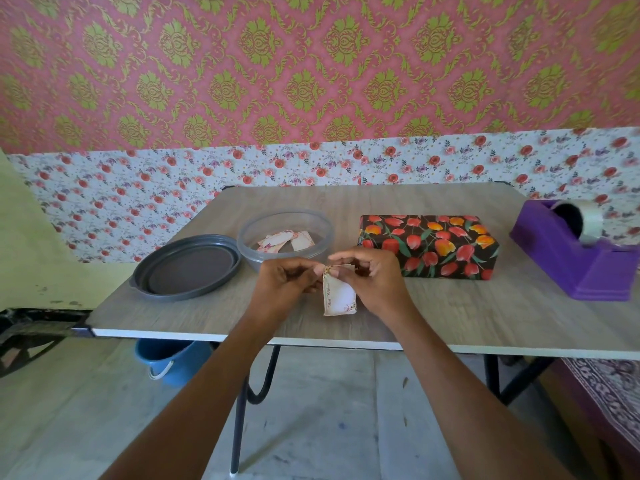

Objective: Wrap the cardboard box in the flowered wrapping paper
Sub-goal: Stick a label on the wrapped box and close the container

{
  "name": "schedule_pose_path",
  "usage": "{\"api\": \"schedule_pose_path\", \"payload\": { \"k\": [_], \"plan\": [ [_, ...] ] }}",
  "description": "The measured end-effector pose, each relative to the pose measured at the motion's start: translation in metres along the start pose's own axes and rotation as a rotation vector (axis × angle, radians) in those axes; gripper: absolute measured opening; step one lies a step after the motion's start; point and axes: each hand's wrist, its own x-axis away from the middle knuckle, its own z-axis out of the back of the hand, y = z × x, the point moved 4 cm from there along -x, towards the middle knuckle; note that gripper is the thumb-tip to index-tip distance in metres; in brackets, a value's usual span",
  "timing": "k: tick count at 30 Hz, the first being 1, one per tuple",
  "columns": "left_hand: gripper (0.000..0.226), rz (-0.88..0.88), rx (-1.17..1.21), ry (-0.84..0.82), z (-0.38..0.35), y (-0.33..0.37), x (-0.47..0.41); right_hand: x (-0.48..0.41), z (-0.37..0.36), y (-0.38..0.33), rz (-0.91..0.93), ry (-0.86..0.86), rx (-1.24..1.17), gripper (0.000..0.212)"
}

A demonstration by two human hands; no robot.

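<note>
Head view: over the table (467, 327), near its front edge, the left hand (285, 284) and right hand (379, 284) pinch the top of a card (340, 295), fingers curled. The wrapped box (431, 245) lies just to the right.

pink wall (311, 64) with green damask pattern, floral paper band (138, 188) along its lower part, pale yellow-green wall (20, 237) at left, wood-grain folding table (450, 317) on black metal legs (242, 410), grey floor (329, 410), blue bucket (169, 362) under table, patterned cloth (609, 389) at right, soft daylight

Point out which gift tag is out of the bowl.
The Best Wishes tag, pinched at its top between left hand and right hand; the other tags lie inside the clear bowl.
</note>
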Motion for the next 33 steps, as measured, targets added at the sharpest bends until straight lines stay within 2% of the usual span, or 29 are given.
{"api": "schedule_pose_path", "payload": {
  "k": [4,9,13,16,19,22,24,29,33],
  "plan": [
    [0.009,0.014,-0.066,0.029,0.001,-0.002,-0.001,0.0,0.001,0.001,-0.068,0.02,-0.047,0.031],
    [0.013,0.055,-0.131,0.152,0.005,-0.003,-0.002,0.001,0.006,0.007,-0.17,0.101,-0.11,0.018],
    [0.011,0.056,-0.134,0.178,0.006,-0.003,-0.001,0.002,0.006,0.008,-0.217,0.105,-0.127,0.016],
    [0.009,-0.014,-0.12,0.142,0.003,0.002,0.001,0.003,0.005,0.005,-0.217,0.094,-0.139,0.016],
    [0.012,-0.088,-0.272,0.062,-0.002,0.007,0.003,0.004,0.005,0.001,-0.214,0.088,-0.158,0.015],
    [0.022,-0.077,-0.354,0.073,-0.003,0.008,0.005,0.005,0.005,0.0,-0.221,0.074,-0.199,0.011],
    [0.018,-0.072,-0.327,0.09,-0.002,0.007,0.005,0.005,0.004,0.001,-0.23,0.061,-0.212,0.011],
    [0.028,-0.068,-0.31,0.079,-0.002,0.01,0.006,0.005,0.003,0.0,-0.244,0.046,-0.218,0.011],
    [0.023,-0.065,-0.316,0.078,-0.003,0.01,0.005,0.006,0.003,0.0,-0.241,0.052,-0.224,0.01]
  ]
}}
